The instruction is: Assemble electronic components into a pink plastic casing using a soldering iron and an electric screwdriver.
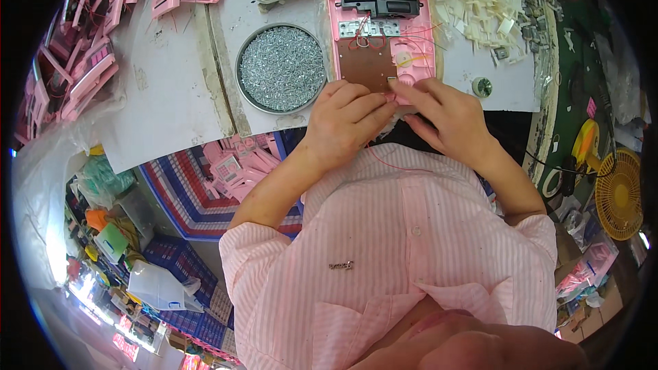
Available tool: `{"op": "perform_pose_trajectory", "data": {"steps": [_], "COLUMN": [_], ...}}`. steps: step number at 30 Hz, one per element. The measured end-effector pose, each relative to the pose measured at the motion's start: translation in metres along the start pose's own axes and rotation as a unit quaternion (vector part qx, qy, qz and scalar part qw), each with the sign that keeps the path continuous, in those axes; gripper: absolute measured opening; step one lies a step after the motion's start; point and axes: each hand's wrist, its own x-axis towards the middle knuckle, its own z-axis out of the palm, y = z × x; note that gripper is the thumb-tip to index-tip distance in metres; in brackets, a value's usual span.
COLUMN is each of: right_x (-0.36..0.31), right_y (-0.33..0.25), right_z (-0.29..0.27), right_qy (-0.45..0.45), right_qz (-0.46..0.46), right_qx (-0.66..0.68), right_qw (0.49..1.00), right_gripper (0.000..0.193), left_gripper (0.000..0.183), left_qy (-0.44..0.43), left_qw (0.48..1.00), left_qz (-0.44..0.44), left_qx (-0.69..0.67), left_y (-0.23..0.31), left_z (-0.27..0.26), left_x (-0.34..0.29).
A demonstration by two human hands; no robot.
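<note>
The left hand [348, 123] and right hand [449, 120] met at the near edge of the pink plastic housing [419, 51] on the worktable [171, 75], fingers bunched narrowly; I couldn't tell what they gripped.

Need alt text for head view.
A person's left hand and right hand work at the near edge of a pink casing with a brown board; a round pan of small metal pieces stands left, pale parts lie right.

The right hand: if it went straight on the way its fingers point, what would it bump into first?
Probably the left hand, whose fingers face it near the pink casing's lower edge; exact depth is unclear.
</note>
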Motion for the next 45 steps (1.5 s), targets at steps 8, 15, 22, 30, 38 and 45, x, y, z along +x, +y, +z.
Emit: {"op": "perform_pose_trajectory", "data": {"steps": [8, 15, 22, 30, 38, 45], "right_x": [0.004, 0.022, 0.039, 0.042, 0.050, 0.192], "right_y": [0.000, -0.024, -0.029, -0.030, 0.003, 0.189], "right_z": [-0.004, -0.005, 0.046, 0.054, -0.009, -0.208], "right_qy": [-0.047, -0.050, 0.043, 0.052, 0.027, 0.306], "right_qz": [-0.014, -0.024, -0.068, -0.064, -0.097, 0.039], "right_qx": [-0.028, -0.025, -0.044, -0.046, 0.060, -0.108], "right_qw": [0.998, 0.998, 0.996, 0.996, 0.993, 0.945], "right_gripper": [0.036, 0.039, 0.020, 0.016, 0.018, 0.014], "left_gripper": [0.026, 0.018, 0.007, 0.018, 0.015, 0.014], "left_qy": [0.026, 0.049, -0.088, -0.165, -0.123, -0.160], "left_qw": [0.999, 0.982, 0.958, 0.956, 0.970, 0.968], "left_qz": [-0.032, -0.184, -0.270, -0.236, -0.192, -0.176], "left_qx": [0.035, 0.002, 0.052, -0.053, -0.080, -0.080], "left_y": [-0.003, -0.006, 0.020, 0.020, -0.006, -0.003], "left_z": [-0.011, -0.024, -0.031, -0.063, -0.048, -0.048], "left_x": [0.002, -0.007, -0.032, -0.024, -0.006, 0.004]}}
